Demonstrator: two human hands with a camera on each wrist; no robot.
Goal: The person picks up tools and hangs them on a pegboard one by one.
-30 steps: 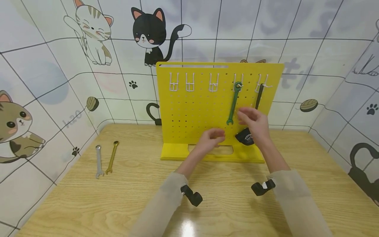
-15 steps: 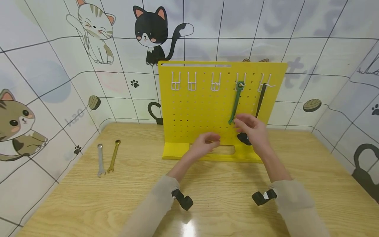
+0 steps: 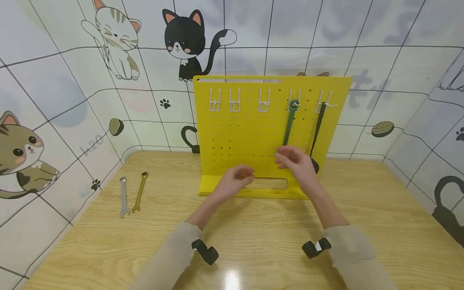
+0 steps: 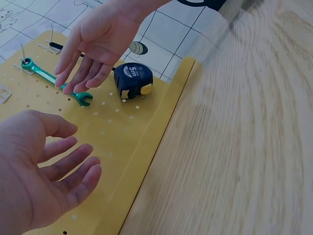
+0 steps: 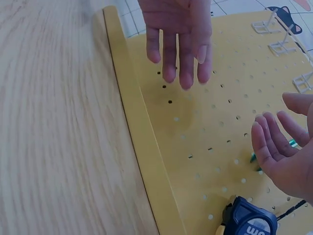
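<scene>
My left hand (image 3: 233, 183), fingers loosely bent and holding nothing, is in front of the lower part of the yellow pegboard (image 3: 246, 137). My right hand (image 3: 299, 167) also holds nothing; in the head view it covers the lower end of the green wrench (image 3: 289, 125). That wrench hangs by its ring end from a hook on the board. Right of it, a tape measure (image 4: 133, 81) hangs on a black strap (image 3: 317, 129) from the rightmost hook. The right hand partly hides the tape measure in the head view; the left wrist view shows its dark case with yellow parts.
A silver wrench (image 3: 124, 197) and a gold wrench (image 3: 140, 193) lie side by side on the wooden table (image 3: 250, 237), left of the board. Three white wire hooks (image 3: 235, 100) on the board's left and middle carry nothing. A cat-printed wall covering (image 3: 152, 80) stands behind.
Both hands have moved left, and the right one also lower, from beside the strap to in front of the green wrench's lower end. The hanging wrench stays on its hook.
</scene>
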